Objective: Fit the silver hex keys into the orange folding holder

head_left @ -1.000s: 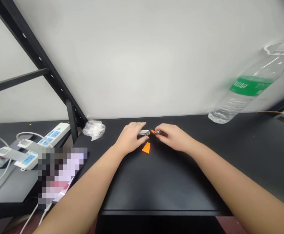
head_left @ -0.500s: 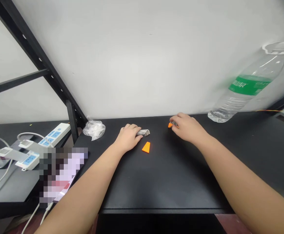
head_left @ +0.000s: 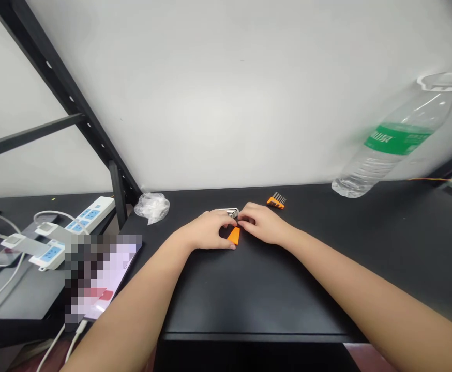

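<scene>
A flat orange trapezoid piece [head_left: 234, 236] lies on the black tabletop. My left hand [head_left: 210, 230] reaches around it from the left, thumb and fingers apart along its two sides. Just beyond are several L-shaped hex keys [head_left: 231, 212], side by side and partly covered by my left hand. Beside their bent ends, my right hand [head_left: 264, 222] has its fingertips drawn together; what they hold, if anything, is hidden. Behind that hand rests an orange holder [head_left: 275, 203] with a row of short dark metal pieces in it, apart from both hands.
Crumpled clear plastic [head_left: 152, 206] sits at the back left by a black metal frame [head_left: 116, 191]. White power strips [head_left: 90, 217] with cables and a lit screen [head_left: 113, 274] are at the left. A large water bottle [head_left: 392, 142] leans at the right.
My right hand has left the orange holder and moved left to the hex keys. My left hand has shifted nearer, from the hex keys to around the orange piece, its fingers spreading.
</scene>
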Demonstrator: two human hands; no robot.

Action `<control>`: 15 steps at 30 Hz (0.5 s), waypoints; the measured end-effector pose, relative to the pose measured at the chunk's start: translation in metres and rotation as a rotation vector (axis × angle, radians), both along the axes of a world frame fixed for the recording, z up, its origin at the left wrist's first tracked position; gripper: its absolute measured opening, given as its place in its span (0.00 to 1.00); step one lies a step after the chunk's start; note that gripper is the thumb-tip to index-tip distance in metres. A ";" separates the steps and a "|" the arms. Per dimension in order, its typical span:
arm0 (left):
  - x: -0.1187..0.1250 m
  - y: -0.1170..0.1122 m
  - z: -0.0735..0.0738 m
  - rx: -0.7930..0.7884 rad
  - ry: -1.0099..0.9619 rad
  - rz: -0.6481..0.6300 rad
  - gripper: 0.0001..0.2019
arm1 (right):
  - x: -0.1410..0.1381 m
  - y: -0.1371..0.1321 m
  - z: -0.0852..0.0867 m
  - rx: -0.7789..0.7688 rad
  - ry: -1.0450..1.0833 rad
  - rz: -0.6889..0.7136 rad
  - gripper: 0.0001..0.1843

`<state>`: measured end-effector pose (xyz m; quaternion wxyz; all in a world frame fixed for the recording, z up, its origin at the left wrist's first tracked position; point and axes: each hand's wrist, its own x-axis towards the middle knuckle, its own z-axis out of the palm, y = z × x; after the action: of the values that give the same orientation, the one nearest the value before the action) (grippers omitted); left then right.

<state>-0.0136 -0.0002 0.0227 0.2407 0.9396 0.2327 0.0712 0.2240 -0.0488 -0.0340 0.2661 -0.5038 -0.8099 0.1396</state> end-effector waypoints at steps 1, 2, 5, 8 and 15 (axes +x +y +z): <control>0.000 0.000 0.000 -0.014 0.023 -0.001 0.21 | 0.001 0.002 -0.002 0.014 -0.010 -0.023 0.11; 0.000 0.000 0.000 -0.029 0.038 0.000 0.20 | 0.002 0.004 -0.004 0.027 -0.038 -0.049 0.14; 0.000 0.000 -0.002 -0.041 0.058 0.021 0.20 | 0.002 0.006 -0.005 0.036 -0.176 -0.125 0.16; 0.000 -0.001 -0.005 -0.034 0.040 0.051 0.20 | 0.005 0.005 -0.001 0.018 -0.225 -0.180 0.15; 0.001 0.002 -0.017 -0.226 -0.235 0.188 0.22 | 0.013 0.005 0.005 -0.027 -0.253 -0.334 0.07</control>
<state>-0.0128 0.0018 0.0059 0.3625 0.8659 0.2964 0.1762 0.2366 -0.0434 -0.0286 0.1752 -0.6479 -0.7403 0.0400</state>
